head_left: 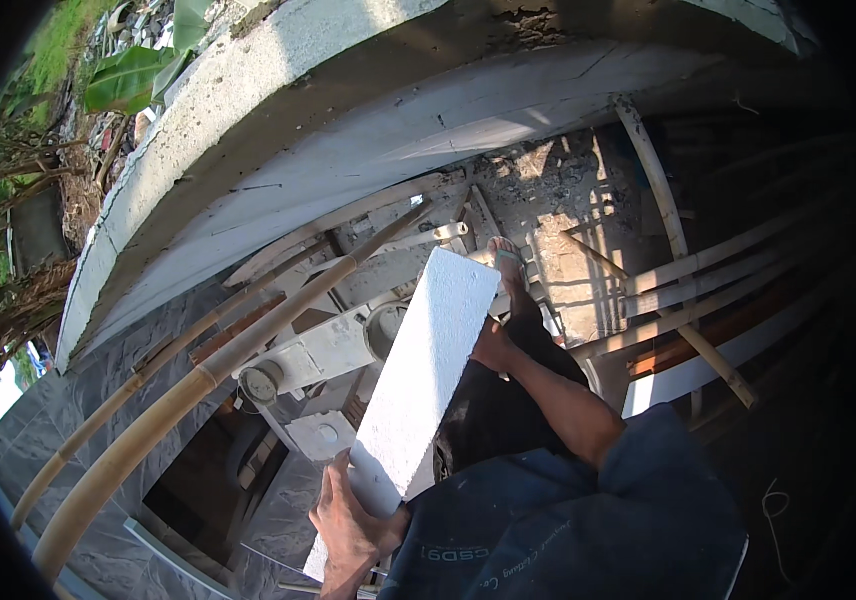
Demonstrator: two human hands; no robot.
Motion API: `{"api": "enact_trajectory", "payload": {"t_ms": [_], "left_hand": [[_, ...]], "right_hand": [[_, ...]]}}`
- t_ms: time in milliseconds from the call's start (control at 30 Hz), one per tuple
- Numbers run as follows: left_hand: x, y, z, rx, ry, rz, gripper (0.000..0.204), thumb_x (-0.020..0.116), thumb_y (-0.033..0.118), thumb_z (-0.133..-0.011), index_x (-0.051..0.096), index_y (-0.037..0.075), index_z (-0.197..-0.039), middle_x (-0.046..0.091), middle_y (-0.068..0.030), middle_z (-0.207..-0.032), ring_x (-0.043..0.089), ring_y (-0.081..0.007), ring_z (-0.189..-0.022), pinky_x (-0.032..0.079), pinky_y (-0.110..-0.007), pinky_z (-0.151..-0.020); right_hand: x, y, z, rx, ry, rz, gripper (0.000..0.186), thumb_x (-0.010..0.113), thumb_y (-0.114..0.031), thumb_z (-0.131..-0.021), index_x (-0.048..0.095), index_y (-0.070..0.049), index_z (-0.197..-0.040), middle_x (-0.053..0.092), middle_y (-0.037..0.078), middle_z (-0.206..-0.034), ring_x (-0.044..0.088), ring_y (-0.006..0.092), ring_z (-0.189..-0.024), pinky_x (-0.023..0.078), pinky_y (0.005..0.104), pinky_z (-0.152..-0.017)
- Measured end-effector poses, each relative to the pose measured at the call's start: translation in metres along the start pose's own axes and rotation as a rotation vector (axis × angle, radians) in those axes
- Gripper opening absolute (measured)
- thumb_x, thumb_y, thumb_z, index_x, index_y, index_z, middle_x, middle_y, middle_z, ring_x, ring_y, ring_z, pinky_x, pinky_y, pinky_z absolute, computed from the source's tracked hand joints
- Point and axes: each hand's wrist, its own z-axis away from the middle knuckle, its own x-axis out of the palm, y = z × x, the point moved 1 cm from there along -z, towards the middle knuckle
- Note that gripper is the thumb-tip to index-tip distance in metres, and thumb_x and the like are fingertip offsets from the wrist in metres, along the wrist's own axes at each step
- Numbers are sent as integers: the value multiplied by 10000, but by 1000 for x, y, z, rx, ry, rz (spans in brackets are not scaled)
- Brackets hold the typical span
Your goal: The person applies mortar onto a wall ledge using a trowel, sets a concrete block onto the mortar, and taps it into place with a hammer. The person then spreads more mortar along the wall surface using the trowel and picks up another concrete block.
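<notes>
A long white aerated concrete block (423, 370) lies tilted across the front of my body, its far end pointing up and slightly right. Its upper face is bright in the sun. My left hand (353, 520) grips the near end, fingers on the left edge. My right hand (493, 345) holds the right side nearer the far end; its fingertips are partly hidden by the block. Beyond the block's left side, a round mortar-stained container (385, 325) stands on a whitish plank (316, 352), partly covered by the block. Another round container (260, 382) sits at the plank's left end.
Bamboo poles (213, 370) run along the left, with more bamboo rails (713, 270) at the right. A pale wall (378, 150) with a rough top edge (248, 95) curves across the far side. My sandalled foot (508, 262) rests beyond the block. Rubble (558, 190) lies below.
</notes>
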Motion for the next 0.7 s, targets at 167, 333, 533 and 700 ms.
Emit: {"api": "enact_trajectory", "payload": {"t_ms": [167,333,533,700], "left_hand": [[0,8,-2,95,82,63,878,814,195,-563,433,21,-1334,623,-197,-1057,688,-403,-875,563,-494,-776],[0,31,-17,100,127,166,861,852,189,-575,449,21,-1318,633,-203,-1075,666,-388,-997,528,-471,-878],[5,22,-13,243,149,110,1009,948,258,-555,407,-22,-1359,622,-227,-1205,654,-391,-1084,511,-468,-921],[-7,-4,1,241,74,131,894,858,205,-651,419,-43,-1389,595,-299,-1252,604,-444,-1158,496,-473,-999]], "right_hand": [[80,9,46,86,-239,-461,465,413,-297,-981,576,-4,-1304,616,216,-1102,577,296,-1001,377,366,-915],[147,51,124,359,-625,-786,422,500,-256,-949,580,2,-1274,642,189,-1027,619,278,-906,441,350,-828],[106,53,122,334,-479,-758,392,604,-207,-912,585,10,-1238,673,156,-937,670,257,-791,518,332,-723],[-23,-13,155,-662,556,142,544,662,-210,-908,465,39,-1349,662,221,-1105,686,322,-1002,544,392,-880]]}}
